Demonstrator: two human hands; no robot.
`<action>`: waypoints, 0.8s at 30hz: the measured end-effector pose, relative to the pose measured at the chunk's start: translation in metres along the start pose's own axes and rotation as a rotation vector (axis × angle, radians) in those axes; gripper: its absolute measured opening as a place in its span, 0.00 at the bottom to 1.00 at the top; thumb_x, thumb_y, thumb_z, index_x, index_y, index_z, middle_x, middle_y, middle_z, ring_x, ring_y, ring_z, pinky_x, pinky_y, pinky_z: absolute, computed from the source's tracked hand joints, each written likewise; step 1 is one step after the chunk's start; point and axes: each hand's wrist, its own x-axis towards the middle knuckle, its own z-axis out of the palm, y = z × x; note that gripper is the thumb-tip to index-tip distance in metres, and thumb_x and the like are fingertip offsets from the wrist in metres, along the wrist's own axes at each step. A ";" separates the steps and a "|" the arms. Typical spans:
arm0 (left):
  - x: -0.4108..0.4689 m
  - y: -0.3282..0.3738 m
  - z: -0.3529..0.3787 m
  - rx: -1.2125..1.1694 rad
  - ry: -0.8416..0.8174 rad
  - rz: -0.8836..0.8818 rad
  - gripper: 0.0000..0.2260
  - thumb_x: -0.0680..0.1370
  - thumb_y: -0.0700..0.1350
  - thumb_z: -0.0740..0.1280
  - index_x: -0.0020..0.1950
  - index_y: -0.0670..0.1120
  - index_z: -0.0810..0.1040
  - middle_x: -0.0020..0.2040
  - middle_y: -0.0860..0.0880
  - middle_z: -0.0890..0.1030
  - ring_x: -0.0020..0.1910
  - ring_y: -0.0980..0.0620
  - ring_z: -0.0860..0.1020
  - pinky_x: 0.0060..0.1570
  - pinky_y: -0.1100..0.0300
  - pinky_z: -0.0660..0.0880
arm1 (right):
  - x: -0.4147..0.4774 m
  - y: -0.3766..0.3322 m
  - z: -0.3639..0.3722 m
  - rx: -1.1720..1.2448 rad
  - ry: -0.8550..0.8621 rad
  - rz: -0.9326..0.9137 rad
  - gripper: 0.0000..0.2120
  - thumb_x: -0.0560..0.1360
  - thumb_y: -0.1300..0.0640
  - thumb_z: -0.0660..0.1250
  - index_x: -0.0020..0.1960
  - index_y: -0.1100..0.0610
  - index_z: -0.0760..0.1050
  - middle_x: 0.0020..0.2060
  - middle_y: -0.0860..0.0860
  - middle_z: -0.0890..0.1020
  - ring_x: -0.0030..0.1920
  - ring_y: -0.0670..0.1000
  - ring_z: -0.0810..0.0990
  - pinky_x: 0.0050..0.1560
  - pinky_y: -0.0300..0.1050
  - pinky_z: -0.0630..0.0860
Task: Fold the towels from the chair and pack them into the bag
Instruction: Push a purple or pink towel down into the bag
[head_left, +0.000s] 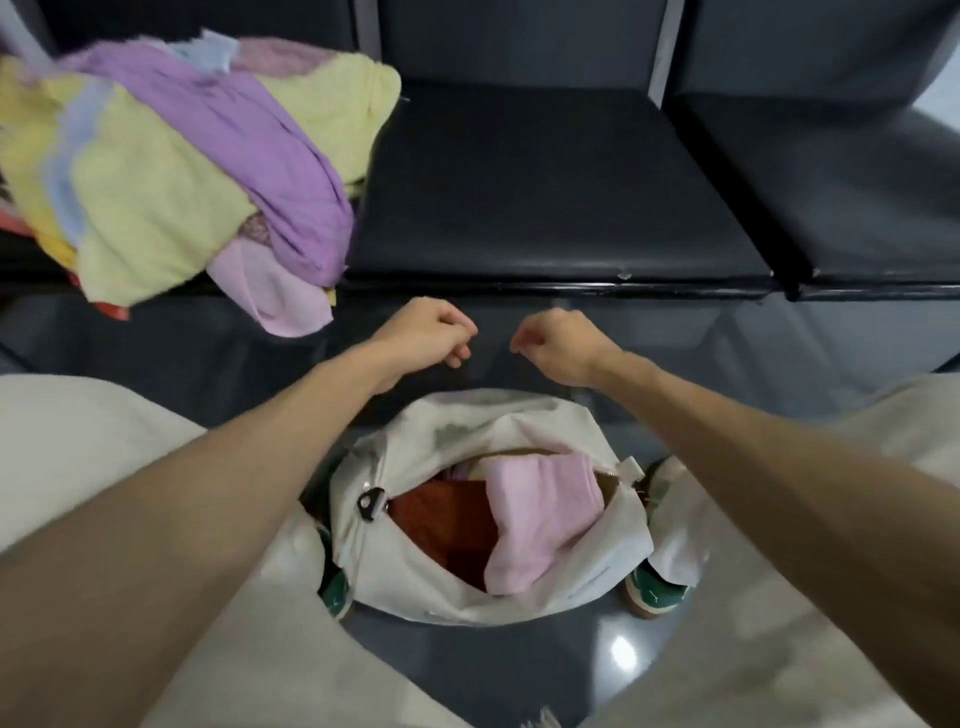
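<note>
A heap of loose towels (171, 171) in yellow, purple, pink and pale blue lies on the left black chair seat, spilling over its front edge. On the floor between my feet sits an unzipped cream bag (457, 431). Inside it lie a folded pink towel (540, 519) and a rust-red towel (441, 519). My left hand (426, 332) and my right hand (561, 343) hover side by side above the bag's far rim, just in front of the middle seat. Both have loosely curled fingers and hold nothing.
A row of black padded seats runs across the back, with the middle seat (545, 187) and the right seat (841, 187) bare. My knees in cream trousers flank the bag, and green-and-white shoes (654, 592) stand beside it on the glossy grey floor.
</note>
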 end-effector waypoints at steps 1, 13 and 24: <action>0.000 0.009 -0.018 0.009 0.026 0.038 0.07 0.79 0.39 0.63 0.50 0.44 0.81 0.40 0.47 0.83 0.37 0.52 0.81 0.45 0.61 0.77 | 0.004 -0.012 -0.011 0.022 0.031 -0.026 0.15 0.77 0.62 0.59 0.56 0.54 0.82 0.57 0.50 0.83 0.59 0.52 0.78 0.58 0.39 0.71; 0.001 -0.021 -0.195 0.196 0.589 0.129 0.09 0.75 0.38 0.64 0.51 0.49 0.79 0.37 0.51 0.76 0.37 0.54 0.75 0.33 0.74 0.66 | 0.093 -0.153 -0.050 0.309 0.212 -0.315 0.12 0.77 0.62 0.62 0.57 0.55 0.79 0.50 0.48 0.82 0.46 0.45 0.77 0.50 0.38 0.73; 0.005 -0.044 -0.209 0.114 0.707 0.044 0.12 0.76 0.37 0.60 0.54 0.47 0.78 0.43 0.52 0.76 0.42 0.54 0.74 0.36 0.63 0.67 | 0.150 -0.210 -0.008 0.208 0.136 -0.314 0.06 0.75 0.52 0.70 0.47 0.53 0.76 0.43 0.50 0.81 0.46 0.51 0.79 0.43 0.41 0.73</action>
